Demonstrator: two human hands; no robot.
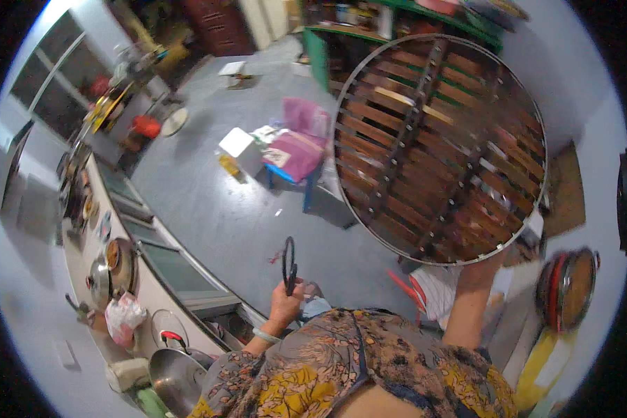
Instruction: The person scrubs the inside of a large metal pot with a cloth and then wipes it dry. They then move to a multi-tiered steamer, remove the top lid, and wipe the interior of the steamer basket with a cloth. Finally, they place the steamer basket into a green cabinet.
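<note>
My left hand [286, 304] grips a narrow black loop-shaped object [291, 281], upright above the floor; its exact kind is hard to tell. A pale bangle circles that wrist. On the right, a large round rack [428, 151] of brown slats with a thin light rim is raised in front of me. Two dark bars with studs cross its slats. My right hand [483, 264] is at its lower rim and holds it up; the fingers are mostly hidden by the rack. Part of the rack is blurred.
Along the left runs a counter [151, 274] with a wok [175, 379], lidded pot [100, 282] and plastic bag [125, 318]. A chair with purple cloth [295, 154] and a white box [240, 149] stand ahead. Green shelving [316, 60] is behind the rack; round pans [567, 290] hang at right.
</note>
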